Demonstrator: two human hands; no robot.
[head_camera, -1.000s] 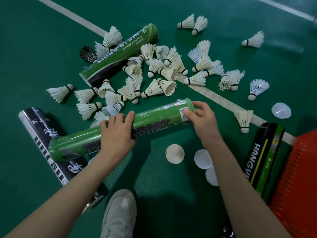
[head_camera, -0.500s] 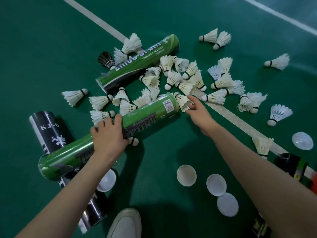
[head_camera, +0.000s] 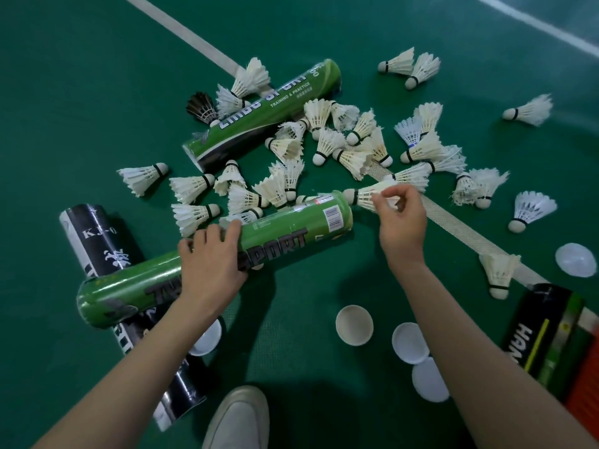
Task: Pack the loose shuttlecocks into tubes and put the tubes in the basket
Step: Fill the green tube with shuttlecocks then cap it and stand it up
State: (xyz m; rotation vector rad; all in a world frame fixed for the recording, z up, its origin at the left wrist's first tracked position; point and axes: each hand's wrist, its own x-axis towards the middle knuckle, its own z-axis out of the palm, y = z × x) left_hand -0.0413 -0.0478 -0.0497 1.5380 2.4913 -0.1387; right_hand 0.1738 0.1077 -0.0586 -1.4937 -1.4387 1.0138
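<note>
View from the wearer's head, looking down. The left hand [head_camera: 210, 257] grips a glossy green cardboard tube [head_camera: 291, 228] around its middle, and the tube's near end lies across a black tube [head_camera: 97, 241]. The right hand [head_camera: 400, 222] pinches a white feather shuttlecock [head_camera: 366, 196] by its skirt, with the rounded cork tip just at the tube's open mouth.

Packing looks barely begun. Many loose shuttlecocks [head_camera: 327, 144], frayed and cone-shaped, lie scattered on the green court floor [head_camera: 64, 92], among them one black shuttlecock [head_camera: 201, 106]. A second green tube [head_camera: 265, 111] and a dark tube [head_camera: 547, 332] also lie there. Round white plastic caps [head_camera: 354, 325] sit near the arms. Only a corner of the orange mesh basket [head_camera: 583, 393] shows at lower right, and no tube is visible in it.
</note>
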